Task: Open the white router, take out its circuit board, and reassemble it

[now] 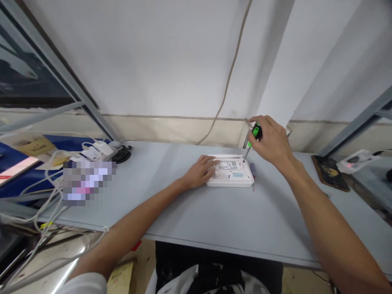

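1. At 9 o'clock, a pixelated patch [88, 183] blocks whatever lies among the white cables [56, 202].
2. Near 12 o'clock from the table's centre, the right hand [271, 143] wraps most of the green-handled screwdriver [255, 134]; its blurred tip doesn't show whether it sits in a screw.
3. The left hand [200, 171] covers part of the white router [232, 179], whose label print is too small to read.
4. At the router's 3 o'clock, a purple object [252, 171] is too small to identify.
5. At 6 o'clock, the picture's lower edge cuts off dark clothing [214, 273].
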`<state>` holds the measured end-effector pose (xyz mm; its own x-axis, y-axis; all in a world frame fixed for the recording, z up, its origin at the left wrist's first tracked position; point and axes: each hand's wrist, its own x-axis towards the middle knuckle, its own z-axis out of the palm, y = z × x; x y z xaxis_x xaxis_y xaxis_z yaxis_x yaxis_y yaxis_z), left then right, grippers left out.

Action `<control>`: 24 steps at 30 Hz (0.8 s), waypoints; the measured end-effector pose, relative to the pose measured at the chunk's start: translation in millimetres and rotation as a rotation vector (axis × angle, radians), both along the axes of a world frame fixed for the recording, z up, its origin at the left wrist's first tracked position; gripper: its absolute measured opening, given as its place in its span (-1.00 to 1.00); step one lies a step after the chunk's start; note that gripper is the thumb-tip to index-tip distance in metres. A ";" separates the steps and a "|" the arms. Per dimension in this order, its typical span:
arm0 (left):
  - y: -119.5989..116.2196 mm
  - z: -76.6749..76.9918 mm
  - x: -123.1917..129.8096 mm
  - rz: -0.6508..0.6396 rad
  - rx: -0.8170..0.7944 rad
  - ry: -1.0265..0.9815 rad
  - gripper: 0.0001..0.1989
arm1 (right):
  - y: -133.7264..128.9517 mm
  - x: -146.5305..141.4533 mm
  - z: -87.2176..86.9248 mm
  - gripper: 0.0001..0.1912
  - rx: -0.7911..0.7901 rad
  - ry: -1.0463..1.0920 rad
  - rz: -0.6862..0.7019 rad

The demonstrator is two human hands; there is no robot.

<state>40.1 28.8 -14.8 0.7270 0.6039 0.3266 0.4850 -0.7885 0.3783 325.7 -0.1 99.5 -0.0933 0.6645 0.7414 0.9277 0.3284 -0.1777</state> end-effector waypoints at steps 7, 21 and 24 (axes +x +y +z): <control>0.5 -3.2 -1.3 0.028 -0.054 -0.068 -0.57 | -9.5 0.8 8.5 -0.70 0.044 0.046 0.032; -20.4 11.3 8.1 0.049 -0.196 -0.463 -0.68 | -27.6 -22.4 11.2 -0.80 -0.066 0.410 0.223; -22.2 12.5 10.6 0.121 -0.278 -0.481 -0.73 | -26.0 -24.5 6.9 -0.78 -0.103 0.442 0.244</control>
